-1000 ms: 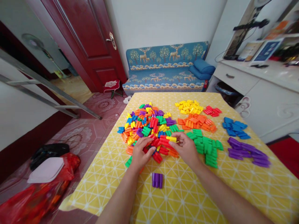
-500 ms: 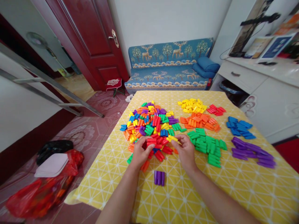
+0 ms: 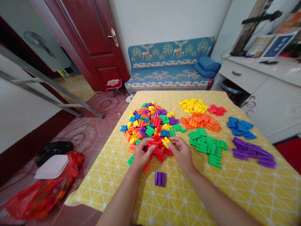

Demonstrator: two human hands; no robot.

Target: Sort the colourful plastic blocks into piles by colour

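At the near edge of a mixed pile of coloured plastic pieces [image 3: 143,121], my left hand [image 3: 141,156] pinches a red piece [image 3: 152,147]. My right hand [image 3: 182,153] is closed on a yellow piece [image 3: 166,142], held tilted just right of the red one. Nearer to me, a purple piece [image 3: 160,179] lies alone on the cloth. To the right are single-colour groups: yellow [image 3: 192,105], red [image 3: 216,110], orange [image 3: 201,121], green [image 3: 207,146], blue [image 3: 241,127] and purple [image 3: 254,152].
The pieces lie on a table with a yellow patterned cloth [image 3: 113,179]. Beyond it stands a blue sofa [image 3: 164,70]. A white cabinet [image 3: 270,94] is at the right. Red bags [image 3: 39,194] and a metal ladder [image 3: 49,83] are at the left.
My right hand has moved left with the yellow piece, which is now closer to my left hand and tilted differently. My left hand has barely moved.
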